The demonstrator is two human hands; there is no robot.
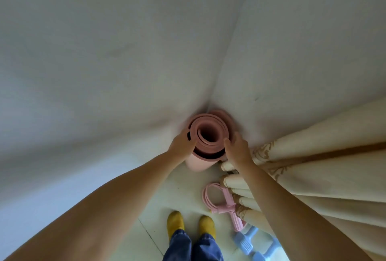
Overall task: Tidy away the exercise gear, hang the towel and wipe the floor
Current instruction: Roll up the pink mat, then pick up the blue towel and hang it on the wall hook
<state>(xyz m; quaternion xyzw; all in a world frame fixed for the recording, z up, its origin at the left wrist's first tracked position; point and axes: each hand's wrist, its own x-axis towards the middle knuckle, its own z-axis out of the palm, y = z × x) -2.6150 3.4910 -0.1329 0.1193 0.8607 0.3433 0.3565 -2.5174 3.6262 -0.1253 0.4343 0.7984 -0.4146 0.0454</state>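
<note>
No readable labels. Pink rolled mat [205, 135] upright in wall corner on floor [188, 194]. Left hand [181, 144] and right hand [237, 148] both curled around its top, gripping.

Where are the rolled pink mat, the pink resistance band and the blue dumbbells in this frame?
rolled pink mat [205, 135]: head view, on the spiral top end.
pink resistance band [224, 203]: head view, on the strap bundle.
blue dumbbells [249, 243]: head view, on the ribbed head.
</note>
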